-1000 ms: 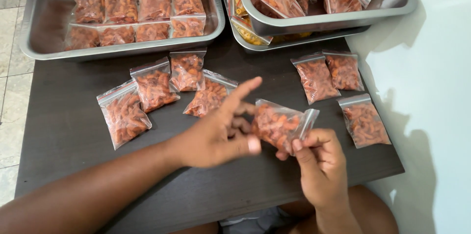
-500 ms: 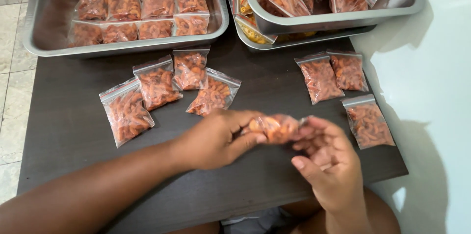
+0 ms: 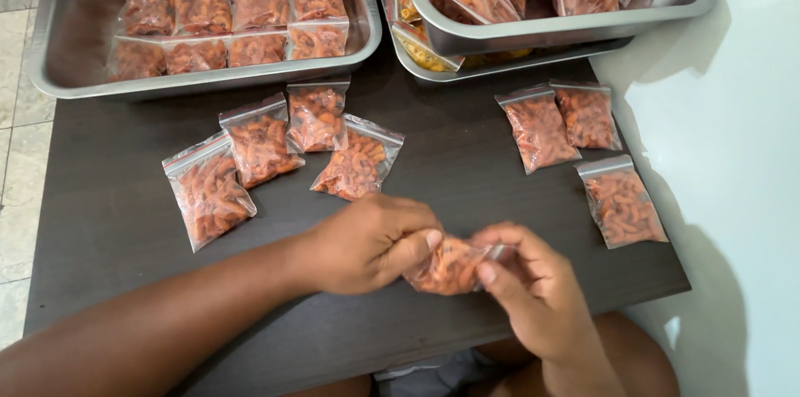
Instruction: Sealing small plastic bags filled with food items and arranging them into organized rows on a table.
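Note:
A small clear zip bag of orange-red snack pieces (image 3: pixel 450 266) is pinched between both hands just above the dark table (image 3: pixel 450 164). My left hand (image 3: pixel 375 240) grips its left side with thumb and curled fingers. My right hand (image 3: pixel 533 289) holds its right end, where the bag's strip is. Several filled bags lie to the left, the nearest one (image 3: pixel 358 165) just beyond my left hand. Three more bags lie to the right, one (image 3: pixel 623 201) close to the table's right edge.
A steel tray (image 3: pixel 58 72) at the back left holds two rows of filled bags. Two stacked steel trays (image 3: pixel 542 30) at the back right hold more bags. A white wall rises at the right and a tiled floor shows at the left.
The bag, spread flat between open fingers a second ago, is now bunched up. My left hand has closed around it, and both hands have drawn nearer the table's front edge.

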